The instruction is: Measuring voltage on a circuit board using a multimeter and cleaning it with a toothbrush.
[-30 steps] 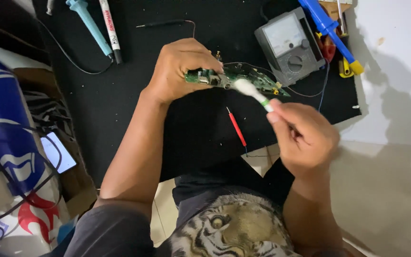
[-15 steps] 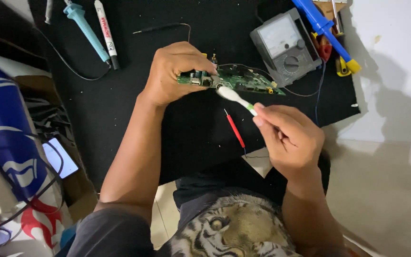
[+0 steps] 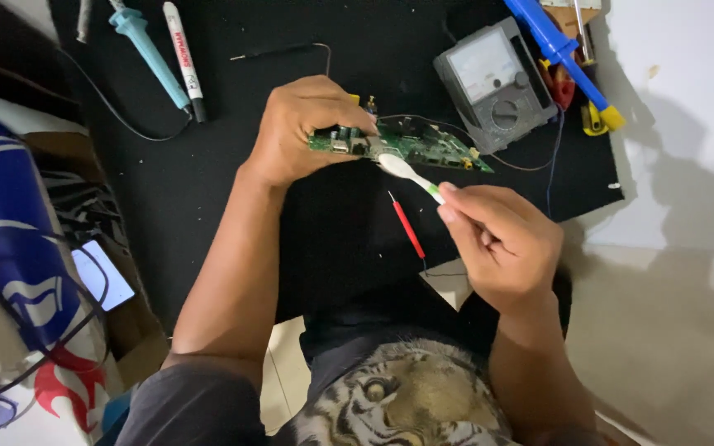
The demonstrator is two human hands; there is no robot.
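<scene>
My left hand (image 3: 303,128) grips the left end of a green circuit board (image 3: 423,147) and holds it just above a black mat (image 3: 208,182). In my right hand (image 3: 502,239) I pinch a white toothbrush with a green neck (image 3: 406,174). Its bristled head rests against the board's near edge, close to my left thumb. A red probe (image 3: 407,228) lies on the mat under the brush.
A grey analog multimeter (image 3: 493,83) sits behind the board, with a blue and yellow tool (image 3: 559,54) beside it. A light blue tool (image 3: 149,54) and a white marker (image 3: 183,58) lie at the back left. A phone (image 3: 102,274) and tangled cables are at the left.
The brush head has slid left along the board toward my left hand. My right hand followed it left and slightly down.
</scene>
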